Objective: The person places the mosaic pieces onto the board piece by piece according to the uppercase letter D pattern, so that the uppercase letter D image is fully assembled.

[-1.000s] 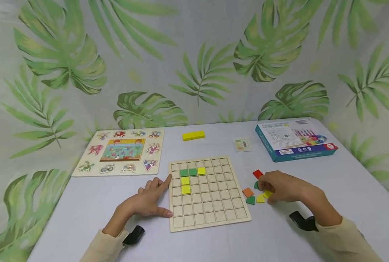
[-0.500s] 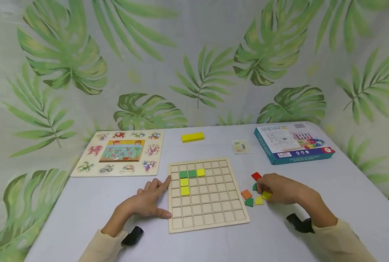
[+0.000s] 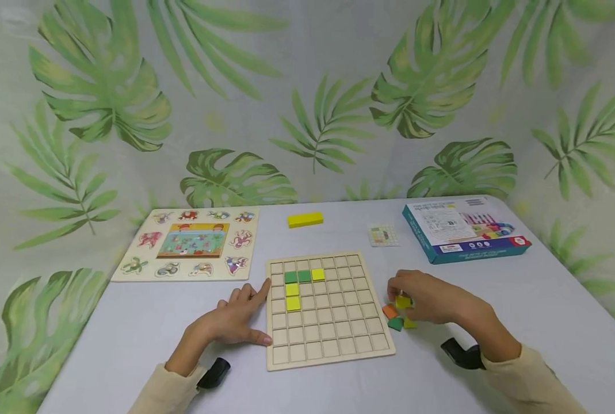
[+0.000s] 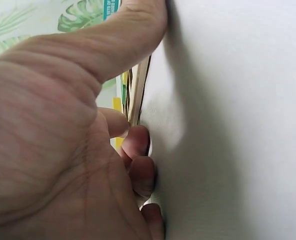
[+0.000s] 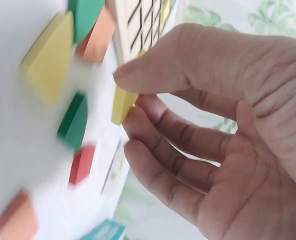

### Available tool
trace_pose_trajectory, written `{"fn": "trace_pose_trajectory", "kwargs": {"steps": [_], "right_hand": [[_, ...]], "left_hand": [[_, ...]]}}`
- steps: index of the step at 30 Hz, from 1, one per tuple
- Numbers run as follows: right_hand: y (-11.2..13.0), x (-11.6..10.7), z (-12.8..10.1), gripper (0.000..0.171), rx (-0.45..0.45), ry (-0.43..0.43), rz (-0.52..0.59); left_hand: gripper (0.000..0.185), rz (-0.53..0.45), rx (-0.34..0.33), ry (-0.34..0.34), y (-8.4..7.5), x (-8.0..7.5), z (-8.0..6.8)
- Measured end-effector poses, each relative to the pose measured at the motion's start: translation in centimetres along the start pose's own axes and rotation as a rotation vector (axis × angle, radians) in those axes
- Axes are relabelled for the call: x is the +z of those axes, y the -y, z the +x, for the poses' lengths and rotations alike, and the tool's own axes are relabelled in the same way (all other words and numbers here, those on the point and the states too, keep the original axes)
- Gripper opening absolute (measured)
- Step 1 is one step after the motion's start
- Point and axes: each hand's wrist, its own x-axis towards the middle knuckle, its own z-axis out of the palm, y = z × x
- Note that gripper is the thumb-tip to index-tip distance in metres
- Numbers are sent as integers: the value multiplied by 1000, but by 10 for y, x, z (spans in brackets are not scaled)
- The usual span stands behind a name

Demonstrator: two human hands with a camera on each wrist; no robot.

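A: What's nearest on the pale grey table (image 3: 131,339)?

B: The left hand (image 3: 229,322), fingers spread flat on the cloth, index tip and thumb touching the left edge of the square wooden grid board (image 3: 328,345). The right hand (image 3: 431,299) hovers just right of the board, thumb and forefinger pinching a small yellow tile (image 3: 403,301) above loose orange (image 3: 389,311), green (image 3: 396,324) and yellow pieces.

A: And on the board?

B: Two green squares (image 3: 297,277) and three yellow squares (image 3: 293,296) sit in its upper left cells.

A: Farther back?

B: A wooden animal peg puzzle (image 3: 188,244) to the left, a yellow rectangular block (image 3: 305,219) in the middle, a small pattern card (image 3: 383,235), and a teal printed box (image 3: 465,227) to the right. A backdrop printed with green palm leaves (image 3: 307,98) rises behind the table and wraps both sides.
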Motion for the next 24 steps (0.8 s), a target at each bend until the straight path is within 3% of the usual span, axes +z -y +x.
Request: {"fn": "trace_pose_trajectory", "kwargs": {"steps": [6,13,24], "right_hand": [[32,5,21,24,-71,-42,-61],[73,11,52,20,-222,-82,-105],[122,25,91,23,-359,-48,-115]], "left_hand": [[118,26,-22,0,-1,-1,3],[119,10,-35,0,-1,-3,1],[117,0,-11,-6,0,-3,0]]}}
